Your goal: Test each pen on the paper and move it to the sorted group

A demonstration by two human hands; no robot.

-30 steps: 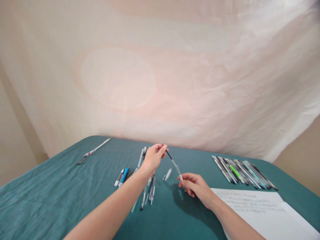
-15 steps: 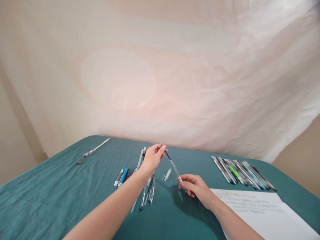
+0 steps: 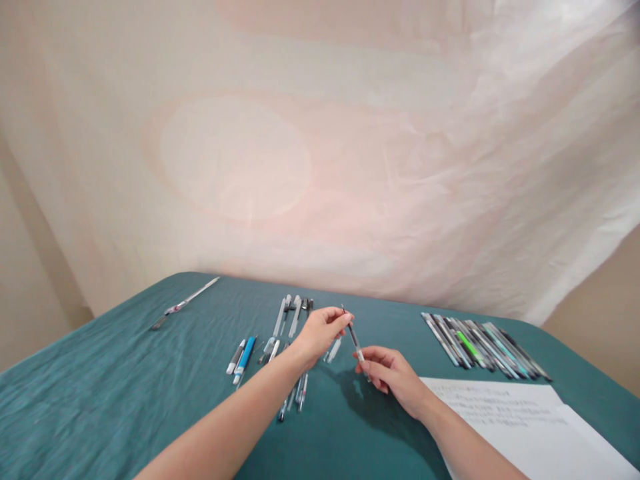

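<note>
My left hand (image 3: 324, 333) pinches the upper end of a thin dark pen refill (image 3: 351, 329) between thumb and fingertips. The refill's lower part sits inside a clear pen barrel (image 3: 359, 355), which slants down into my right hand (image 3: 387, 370). The fingers of that hand are closed round the barrel just above the table. A small translucent pen part (image 3: 335, 350) lies on the cloth behind my left hand, partly covered by it. Several pens and pen parts (image 3: 303, 390) lie beneath and beside my left forearm, some of them hidden.
A row of several pens (image 3: 483, 347), one bright green, lies at the right. Handwritten paper (image 3: 510, 413) is under my right forearm. Left of my arm are a blue pen (image 3: 245, 357) and clear caps and barrels (image 3: 295, 317). A long, thin item (image 3: 187, 301) lies far left on the green cloth (image 3: 125, 387).
My left hand has moved down and right, closer to my right hand. Less of the refill shows above the barrel. My right hand has stayed nearly still.
</note>
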